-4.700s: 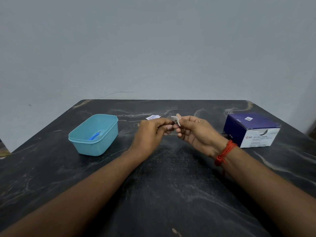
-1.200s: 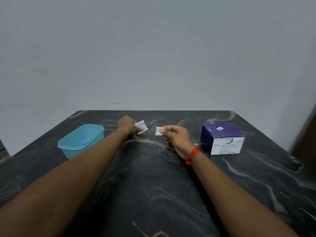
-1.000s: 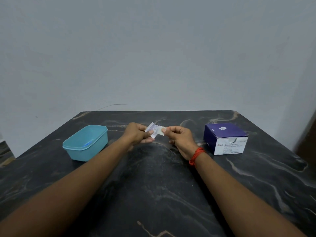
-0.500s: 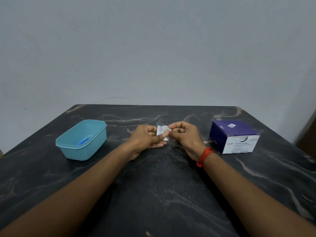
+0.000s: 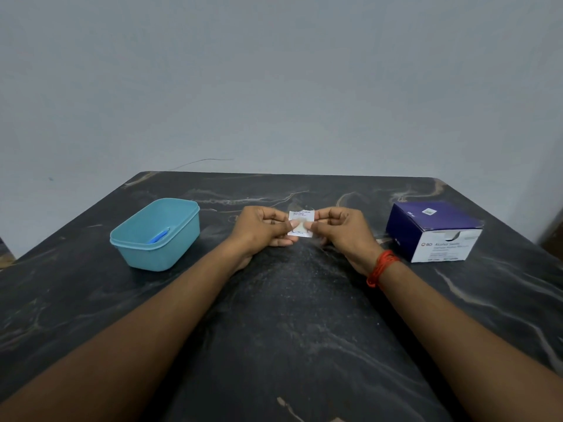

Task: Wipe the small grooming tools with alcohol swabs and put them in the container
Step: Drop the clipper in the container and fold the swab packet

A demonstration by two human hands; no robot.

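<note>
**While both hands pinch one swab packet, one tool lies in the container**

As seen from the head view, clock positions are taken from the table centre, 12 o'clock being away from the person.

Count, largest first:
- Table (image 5: 289, 345): 1. Dark marbled top with pale veins.
- Alcohol swab box (image 5: 435, 233): 1, at 2 o'clock. Purple top, white printed front, cut-out opening on the front edge.
- Container (image 5: 158, 257): 1, at 10 o'clock. Teal plastic, rounded rectangle, no lid on.
- Hands: 2, both at 12 o'clock, between container and box and apart from each. Left hand (image 5: 259, 228) and right hand (image 5: 344, 229) have curled fingers, each pinching a side of the packet with the thumb on its near face.
- Swab packet (image 5: 301, 223): 1, held between the hands above the table. Small white square, fine print along the top edge, a pale yellowish patch in the middle. Whether it is torn, cannot tell.
- Grooming tool (image 5: 159, 236): 1 visible, inside the container. Small, blue, slim; type not legible.
- Red thread band (image 5: 380, 268): 1, on the right wrist.
</note>
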